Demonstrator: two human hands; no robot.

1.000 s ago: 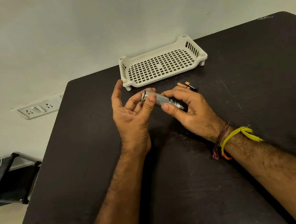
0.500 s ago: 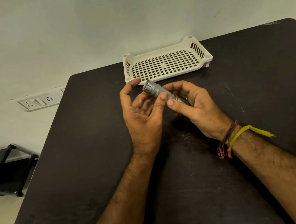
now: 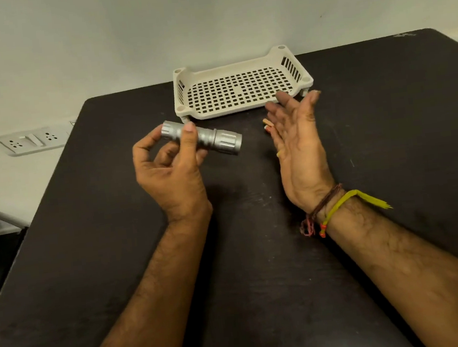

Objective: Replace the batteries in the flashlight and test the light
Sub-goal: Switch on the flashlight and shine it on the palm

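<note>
Flashlight: silver metal, held above the dark table, left of centre, near the white tray.
Left hand: thumb and fingers pinch its knurled tail end.
Right hand: fingers straight, holding nothing, beside batteries.
Handling: likely rigid, light, smooth; grip the knurling.

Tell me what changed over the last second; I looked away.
The right hand let go of the flashlight and drew off to the right, open. The left hand now holds it alone. The tray and table stayed as they were.
</note>
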